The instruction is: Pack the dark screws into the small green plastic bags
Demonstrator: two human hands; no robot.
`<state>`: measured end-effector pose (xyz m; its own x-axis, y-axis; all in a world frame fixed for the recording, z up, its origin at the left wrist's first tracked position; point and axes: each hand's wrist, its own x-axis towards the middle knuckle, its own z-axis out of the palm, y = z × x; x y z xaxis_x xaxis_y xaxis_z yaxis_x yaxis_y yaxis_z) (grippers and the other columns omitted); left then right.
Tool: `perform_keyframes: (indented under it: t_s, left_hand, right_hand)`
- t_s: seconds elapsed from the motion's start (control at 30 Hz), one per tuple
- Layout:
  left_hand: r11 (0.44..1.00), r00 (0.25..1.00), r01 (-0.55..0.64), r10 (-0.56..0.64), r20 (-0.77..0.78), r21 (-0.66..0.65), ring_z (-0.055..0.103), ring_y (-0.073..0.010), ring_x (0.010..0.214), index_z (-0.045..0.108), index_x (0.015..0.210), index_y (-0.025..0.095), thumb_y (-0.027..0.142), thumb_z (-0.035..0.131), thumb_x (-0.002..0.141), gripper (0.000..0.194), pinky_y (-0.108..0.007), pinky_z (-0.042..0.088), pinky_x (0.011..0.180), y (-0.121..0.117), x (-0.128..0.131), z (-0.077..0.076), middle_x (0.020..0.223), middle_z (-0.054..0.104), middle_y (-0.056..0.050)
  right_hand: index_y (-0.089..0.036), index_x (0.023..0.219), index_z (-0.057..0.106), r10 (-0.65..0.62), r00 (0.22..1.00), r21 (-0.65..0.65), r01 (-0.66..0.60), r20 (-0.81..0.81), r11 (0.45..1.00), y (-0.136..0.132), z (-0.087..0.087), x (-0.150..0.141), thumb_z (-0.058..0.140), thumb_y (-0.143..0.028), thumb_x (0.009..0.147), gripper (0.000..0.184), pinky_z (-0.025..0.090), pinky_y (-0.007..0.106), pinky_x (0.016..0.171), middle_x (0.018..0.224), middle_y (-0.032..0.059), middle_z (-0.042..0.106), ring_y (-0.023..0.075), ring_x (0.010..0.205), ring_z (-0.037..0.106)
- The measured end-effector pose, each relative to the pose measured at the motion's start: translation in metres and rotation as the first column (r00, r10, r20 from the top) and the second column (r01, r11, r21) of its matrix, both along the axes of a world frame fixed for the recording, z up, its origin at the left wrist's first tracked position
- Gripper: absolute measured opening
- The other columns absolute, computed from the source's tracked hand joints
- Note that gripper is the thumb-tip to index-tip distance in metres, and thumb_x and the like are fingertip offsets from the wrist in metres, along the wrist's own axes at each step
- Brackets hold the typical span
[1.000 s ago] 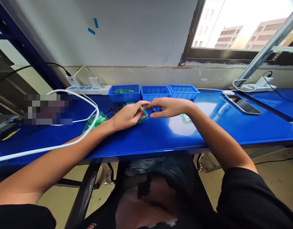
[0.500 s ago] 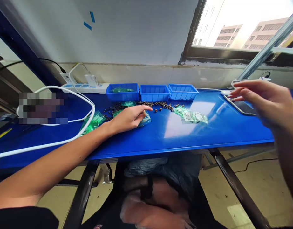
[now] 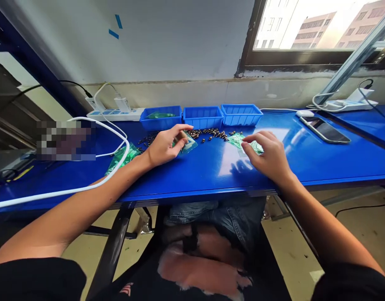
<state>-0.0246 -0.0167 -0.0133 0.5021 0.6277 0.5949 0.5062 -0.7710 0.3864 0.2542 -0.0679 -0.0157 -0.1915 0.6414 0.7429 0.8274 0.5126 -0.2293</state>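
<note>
My left hand (image 3: 167, 145) is over the blue table, its index finger stretched out and its thumb apart below it. Just past those fingers lies a small clear-and-green plastic bag (image 3: 190, 144); I cannot tell whether they touch it. Dark screws (image 3: 216, 133) lie loose in a heap beyond, with some partly behind my left hand. My right hand (image 3: 269, 156) hovers with spread, curved fingers over several flat green-and-clear bags (image 3: 235, 140), partly covering them. Nothing shows in its grasp. More green bags (image 3: 122, 159) rest beside my left forearm.
Three blue bins stand along the wall: the left bin (image 3: 161, 123) holds a green bag, beside the middle bin (image 3: 202, 122) and right bin (image 3: 242, 119). A phone (image 3: 325, 128) lies at right. A thick white cable (image 3: 70, 191) loops across the left side, near a power strip (image 3: 134, 114).
My right hand has come down and left from above the phone to the bags at right. My left hand has shifted slightly left, its thumb and index now further apart.
</note>
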Motion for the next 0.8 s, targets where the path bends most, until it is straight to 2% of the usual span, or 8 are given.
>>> perform_keyframes:
  t_s: [0.13,0.3,0.37,0.43,0.5,0.67,0.73,0.8]
  left_hand:
    - [0.998,0.997,-0.036,0.032,0.076,0.054,0.062,-0.0116,0.072,0.053,0.103,0.019,0.019,0.051,0.084,0.019,-0.025,0.051,0.071,-0.003,0.000,0.002,0.083,0.067,-0.002]
    - [0.974,0.991,0.034,-0.061,0.118,0.222,0.061,-0.0128,0.080,0.053,0.084,0.018,0.017,0.051,0.086,0.003,-0.028,0.051,0.074,-0.012,0.003,0.004,0.086,0.064,-0.004]
    - [0.941,0.993,0.026,-0.064,0.102,0.337,0.058,-0.0130,0.083,0.054,0.081,0.018,0.014,0.053,0.085,0.006,-0.028,0.050,0.074,-0.017,0.006,0.005,0.085,0.060,-0.003]
    - [0.906,0.993,-0.024,-0.028,0.115,0.423,0.056,-0.0122,0.079,0.055,0.082,0.019,0.011,0.054,0.083,0.008,-0.025,0.050,0.067,-0.022,0.010,0.006,0.083,0.054,-0.002]
    - [0.876,0.989,-0.075,0.005,0.147,0.477,0.054,-0.0109,0.074,0.056,0.084,0.019,0.009,0.055,0.082,0.011,-0.021,0.049,0.059,-0.024,0.011,0.006,0.081,0.050,-0.001]
    - [0.844,0.982,-0.153,0.070,0.178,0.515,0.055,-0.0119,0.078,0.058,0.080,0.019,0.009,0.054,0.079,0.011,-0.023,0.052,0.063,-0.009,0.002,0.007,0.088,0.048,-0.002]
    - [0.872,0.973,-0.205,0.133,0.188,0.445,0.057,-0.0139,0.081,0.060,0.076,0.018,0.013,0.054,0.076,0.009,-0.028,0.055,0.068,0.000,-0.005,0.006,0.096,0.048,-0.005]
    - [0.919,0.956,-0.267,0.214,0.202,0.290,0.058,-0.0180,0.090,0.063,0.076,0.018,0.016,0.052,0.073,0.011,-0.031,0.056,0.071,0.007,-0.009,0.004,0.109,0.046,-0.008]
  right_hand:
    - [-0.019,0.084,0.061,0.142,0.989,-0.017,-0.143,-0.047,0.990,-0.004,0.000,-0.025,0.050,-0.028,0.084,0.014,0.044,0.034,0.075,0.076,0.0040,0.064,0.0174,0.075,0.058]
    - [-0.018,0.097,0.058,0.269,0.947,-0.227,-0.304,-0.173,0.925,-0.012,-0.006,-0.038,0.052,-0.030,0.083,0.019,0.045,0.032,0.076,0.080,0.0032,0.064,0.0162,0.079,0.059]
    - [-0.018,0.106,0.054,0.304,0.909,-0.365,-0.396,-0.285,0.843,-0.011,-0.003,-0.045,0.049,-0.035,0.085,0.028,0.046,0.031,0.074,0.078,0.0022,0.065,0.0153,0.075,0.060]
    - [-0.017,0.111,0.051,0.337,0.848,-0.492,-0.516,-0.409,0.701,-0.005,0.004,-0.057,0.036,-0.039,0.091,0.033,0.047,0.031,0.073,0.076,0.0019,0.065,0.0147,0.075,0.061]
    - [-0.017,0.104,0.053,0.357,0.780,-0.517,-0.614,-0.514,0.597,0.007,0.013,-0.074,0.025,-0.040,0.094,0.038,0.046,0.030,0.073,0.073,0.0016,0.065,0.0139,0.076,0.060]
    - [-0.018,0.097,0.050,0.347,0.700,-0.330,-0.638,-0.624,0.696,0.054,0.031,-0.118,0.052,-0.023,0.081,0.017,0.040,0.023,0.057,0.058,-0.0078,0.048,0.0093,0.055,0.049]
    - [-0.020,0.101,0.045,0.382,0.612,-0.173,-0.655,-0.693,0.736,0.068,0.028,-0.130,0.050,-0.013,0.077,0.025,0.039,0.021,0.055,0.063,-0.0081,0.047,0.0078,0.055,0.047]
    - [-0.021,0.104,0.042,0.373,0.602,-0.121,-0.621,-0.706,0.774,0.073,0.021,-0.137,0.049,-0.011,0.077,0.030,0.039,0.021,0.055,0.068,-0.0069,0.047,0.0077,0.057,0.048]
